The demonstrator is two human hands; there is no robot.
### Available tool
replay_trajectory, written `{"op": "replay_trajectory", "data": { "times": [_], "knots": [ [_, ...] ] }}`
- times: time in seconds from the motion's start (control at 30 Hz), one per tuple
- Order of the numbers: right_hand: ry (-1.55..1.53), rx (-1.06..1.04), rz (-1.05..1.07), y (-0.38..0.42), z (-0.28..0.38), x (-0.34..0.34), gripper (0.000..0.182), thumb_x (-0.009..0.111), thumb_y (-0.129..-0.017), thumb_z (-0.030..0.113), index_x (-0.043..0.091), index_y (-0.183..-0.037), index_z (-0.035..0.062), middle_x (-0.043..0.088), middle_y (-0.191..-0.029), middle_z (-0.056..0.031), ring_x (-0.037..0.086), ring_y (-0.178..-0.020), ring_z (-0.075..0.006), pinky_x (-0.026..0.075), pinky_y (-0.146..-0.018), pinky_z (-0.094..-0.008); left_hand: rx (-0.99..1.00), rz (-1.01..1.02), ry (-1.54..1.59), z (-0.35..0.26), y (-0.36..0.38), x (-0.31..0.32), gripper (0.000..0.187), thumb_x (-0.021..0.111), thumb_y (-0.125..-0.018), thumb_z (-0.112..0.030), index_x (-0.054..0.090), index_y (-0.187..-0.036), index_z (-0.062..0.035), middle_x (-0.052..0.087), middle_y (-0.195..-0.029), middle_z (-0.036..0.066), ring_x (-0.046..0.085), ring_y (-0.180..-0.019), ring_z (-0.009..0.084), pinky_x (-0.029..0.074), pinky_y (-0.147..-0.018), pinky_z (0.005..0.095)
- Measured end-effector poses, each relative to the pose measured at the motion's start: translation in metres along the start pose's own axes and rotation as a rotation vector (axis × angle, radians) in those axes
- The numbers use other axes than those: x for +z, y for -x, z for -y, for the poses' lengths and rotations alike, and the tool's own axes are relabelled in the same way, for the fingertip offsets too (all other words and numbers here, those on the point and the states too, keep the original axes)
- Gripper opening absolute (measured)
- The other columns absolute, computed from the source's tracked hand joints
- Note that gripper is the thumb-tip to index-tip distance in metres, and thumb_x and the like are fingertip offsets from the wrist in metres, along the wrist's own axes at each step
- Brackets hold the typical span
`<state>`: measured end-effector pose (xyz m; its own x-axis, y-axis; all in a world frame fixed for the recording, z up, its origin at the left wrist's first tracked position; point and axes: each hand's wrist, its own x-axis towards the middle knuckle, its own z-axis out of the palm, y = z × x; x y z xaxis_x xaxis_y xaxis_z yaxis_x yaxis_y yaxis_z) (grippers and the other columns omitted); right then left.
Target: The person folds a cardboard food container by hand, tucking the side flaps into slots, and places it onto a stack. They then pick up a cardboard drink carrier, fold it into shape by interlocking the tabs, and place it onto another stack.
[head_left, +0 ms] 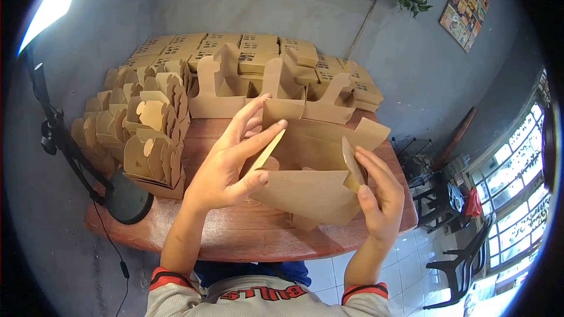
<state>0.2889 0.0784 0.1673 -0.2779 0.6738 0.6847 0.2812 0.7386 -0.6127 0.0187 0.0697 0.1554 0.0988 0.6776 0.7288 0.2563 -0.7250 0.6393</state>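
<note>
A partly folded brown cardboard box [305,191] is held up over the front of the table, its open side facing me and its flaps sticking out. My left hand [229,161] grips the box at its left end, with the thumb low and the fingers along a flap. At the right end, my right hand [380,196] pinches a small side flap [352,161] between thumb and fingers. Just behind the box, several open cardboard carriers with upright handle panels [217,103] stand in a row.
Stacked open boxes [150,147] fill the table's left side. Flat-topped printed boxes [258,56] are piled at the back against the wall. A black lamp base [129,199] stands at the left edge of the wooden table [223,235]. Black chairs [464,264] are at the right.
</note>
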Motion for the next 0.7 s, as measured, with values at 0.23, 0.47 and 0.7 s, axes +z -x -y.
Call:
{"op": "replay_trajectory", "data": {
  "times": [0.23, 0.47, 0.7],
  "knots": [
    [-0.230, 0.067, 0.021, -0.003, -0.015, -0.014, 0.047, 0.076, -0.074, 0.008, 0.062, -0.117, -0.0040, 0.057, -0.127, -0.0199, 0.055, -0.117, -0.0259, 0.041, -0.101, -0.0363, -0.016, -0.116, 0.106, 0.014, 0.002, 0.007, 0.085, 0.086, -0.066, -0.040, 0.047, -0.129, 0.0016, 0.057, -0.130, 0.018, 0.058, -0.118, 0.0306, 0.045, -0.100, 0.0400],
    [-0.176, 0.018, -0.055, -0.006, -0.023, -0.009, 0.041, 0.077, -0.075, 0.009, 0.063, -0.112, -0.0044, 0.058, -0.124, -0.0173, 0.057, -0.113, -0.0238, 0.044, -0.097, -0.0341, 0.173, -0.037, -0.137, 0.020, 0.004, 0.000, 0.076, 0.057, -0.087, -0.056, 0.050, -0.132, 0.0054, 0.052, -0.136, 0.023, 0.058, -0.118, 0.0318, 0.046, -0.096, 0.0391],
    [-0.166, 0.014, -0.059, -0.013, -0.029, -0.002, 0.039, 0.078, -0.077, 0.013, 0.065, -0.109, -0.0041, 0.059, -0.123, -0.0162, 0.057, -0.112, -0.0231, 0.045, -0.094, -0.0330, 0.258, -0.022, -0.180, 0.016, 0.007, 0.002, 0.062, 0.041, -0.097, -0.043, 0.053, -0.129, 0.0081, 0.051, -0.134, 0.028, 0.058, -0.115, 0.0386, 0.042, -0.098, 0.0395]
  ]
}}
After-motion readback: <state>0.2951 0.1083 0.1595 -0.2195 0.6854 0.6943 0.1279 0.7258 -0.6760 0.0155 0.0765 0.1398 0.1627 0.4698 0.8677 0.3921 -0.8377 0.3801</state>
